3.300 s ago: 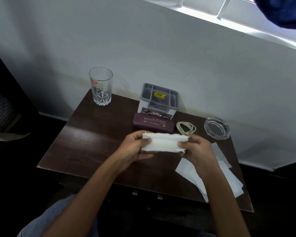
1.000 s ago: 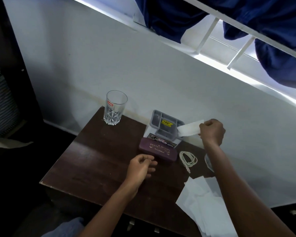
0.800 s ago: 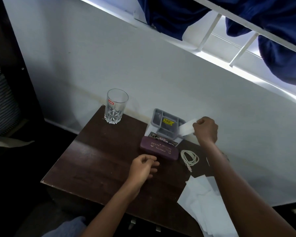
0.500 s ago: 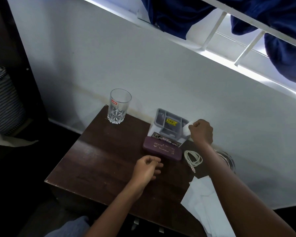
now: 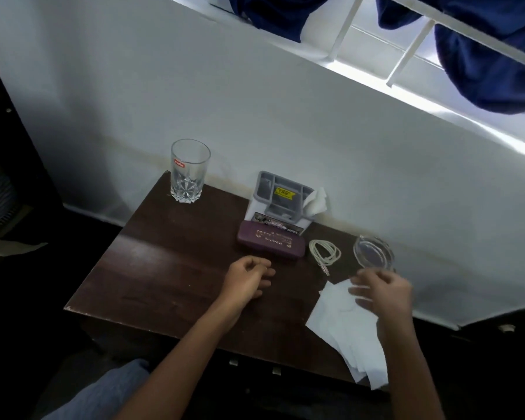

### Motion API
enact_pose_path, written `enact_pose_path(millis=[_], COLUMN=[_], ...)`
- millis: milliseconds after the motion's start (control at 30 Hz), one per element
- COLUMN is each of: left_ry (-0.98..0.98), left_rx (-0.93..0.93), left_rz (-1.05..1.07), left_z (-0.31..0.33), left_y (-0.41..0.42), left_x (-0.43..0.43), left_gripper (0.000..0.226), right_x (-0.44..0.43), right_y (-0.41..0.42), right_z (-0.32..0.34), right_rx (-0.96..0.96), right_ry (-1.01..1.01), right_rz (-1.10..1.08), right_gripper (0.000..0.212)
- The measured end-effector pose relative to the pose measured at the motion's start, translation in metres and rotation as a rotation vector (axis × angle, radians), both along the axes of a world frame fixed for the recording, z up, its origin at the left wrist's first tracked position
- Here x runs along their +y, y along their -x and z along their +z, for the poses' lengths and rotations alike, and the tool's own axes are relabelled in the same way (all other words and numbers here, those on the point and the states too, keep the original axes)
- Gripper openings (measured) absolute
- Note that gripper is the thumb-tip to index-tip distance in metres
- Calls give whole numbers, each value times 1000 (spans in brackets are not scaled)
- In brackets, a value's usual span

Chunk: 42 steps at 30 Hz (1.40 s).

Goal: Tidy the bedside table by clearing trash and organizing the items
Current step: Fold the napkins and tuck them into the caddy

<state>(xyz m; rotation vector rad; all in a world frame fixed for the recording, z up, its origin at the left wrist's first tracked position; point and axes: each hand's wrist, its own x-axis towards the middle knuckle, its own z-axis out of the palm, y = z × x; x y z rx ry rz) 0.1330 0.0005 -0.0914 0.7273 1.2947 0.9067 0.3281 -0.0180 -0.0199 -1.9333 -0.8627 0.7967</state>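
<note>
1. Nearest, a knee in blue-grey cloth (image 5: 103, 395) shows below the front edge of the dark wooden desk (image 5: 164, 268).
2. A loose pile of white tissue sheets (image 5: 346, 331) lies on the desk's near right corner, some hanging over the edge.
3. The right hand (image 5: 382, 294) is over the pile's far end, its fingers (image 5: 361, 289) spread and blurred. I cannot tell whether they touch the paper.
4. The left hand (image 5: 249, 283) rests on bare wood mid-desk, its fingers (image 5: 261, 268) loosely curled and holding nothing.
5. Beyond the hands, a maroon case (image 5: 270, 242) lies flat. A coiled white cable (image 5: 325, 253) is just right of it, and a clear ashtray (image 5: 373, 253) further right.
6. Behind the case, a grey organizer (image 5: 281, 204) stands at the wall. A folded tissue (image 5: 315, 201) sticks up from its right-hand compartment.
7. A drinking glass (image 5: 188, 171) stands upright at the far left corner, well apart.
8. Above the white wall (image 5: 255, 101), dark blue cloth (image 5: 482, 56) hangs on window bars.
</note>
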Motion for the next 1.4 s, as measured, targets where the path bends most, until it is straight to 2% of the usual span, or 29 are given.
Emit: enact_pose_path(millis=[100,200,300,467,567,700,800,933,1033,1133,1267,1400], left_ry=[-5,-22,-59,-94,-67,1,118,296,324,322,323,320], left_rx=[22,60,110,115,83,25,-120,-321,-423,-464,-422,-328], left_rz=[-21,-57,-89,-81,-102,-129,-150,-182,-149,-127,-84,30], left_z=[0,-2,-5,-6,-8,-12,-11,-8,-11,-10,-1,0], left_y=[-5,-11,-17,-23,-25,-22,-22,-19,-12,-7,-4,-3], left_x=[-3,-8,-11,-10,-9,-9,-8,-6,-3,-1,-5,-5], left_gripper=[19,19,20,20,20,19,18,42,49,50,27,24], right_x=[-26,-24,-13,-9,-10,-9,-10,-20,-27,-25,-12,1], right_y=[-12,-9,5,25,29,34,47,80,92,91,67,8], right_z=[-17,-38,-51,-60,-62,-53,-40,-37,-49,-51,-36,-26], right_rx=[-148,-302,-429,-666,-730,-666,-565,-570,-592,-527,-273,-225], right_ry=[138,319,390,476,476,447,285,105,81,19,-31,10], right_rz=[76,262,397,429,404,391,474,667,779,803,673,343], right_gripper=[15,15,13,13,19,19,9,7,9,12,10,20])
